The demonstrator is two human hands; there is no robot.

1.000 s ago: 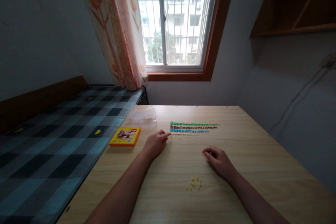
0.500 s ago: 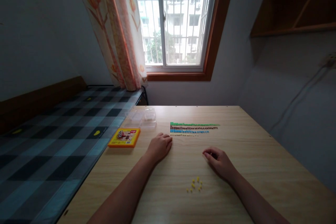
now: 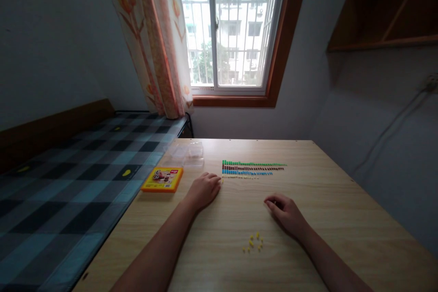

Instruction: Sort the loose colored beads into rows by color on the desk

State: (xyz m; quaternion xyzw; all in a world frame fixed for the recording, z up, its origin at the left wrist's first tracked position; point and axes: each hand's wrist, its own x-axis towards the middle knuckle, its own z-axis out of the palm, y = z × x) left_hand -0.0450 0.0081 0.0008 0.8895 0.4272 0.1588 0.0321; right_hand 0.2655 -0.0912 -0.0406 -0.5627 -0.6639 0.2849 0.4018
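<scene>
My left hand [image 3: 204, 190] rests on the table, palm down, with its fingers stretched forward and slightly bent. Just beyond its fingertips stands a small yellow block [image 3: 222, 181]. It sits at the left end of several rows of tiny blocks: a green row [image 3: 249, 164], a brown row [image 3: 251, 169], a blue row [image 3: 246, 173] and a pale yellow row [image 3: 239, 177]. My right hand [image 3: 285, 212] lies on its side, fingers curled and thumb against the index finger; whatever is inside is hidden. Loose yellow blocks [image 3: 251, 243] are scattered nearer to me, between my forearms.
On the left of the wooden table [image 3: 328, 228] lies a yellow-orange box [image 3: 162, 179]. Behind it are clear plastic trays [image 3: 188, 154]. A bed with checked cover [image 3: 102, 169] adjoins the table's left side; a window [image 3: 239, 27] is beyond.
My left hand has drawn back slightly to the left, and a yellow block now shows by its fingertips. My right hand stays in place. The view has shifted slightly.
</scene>
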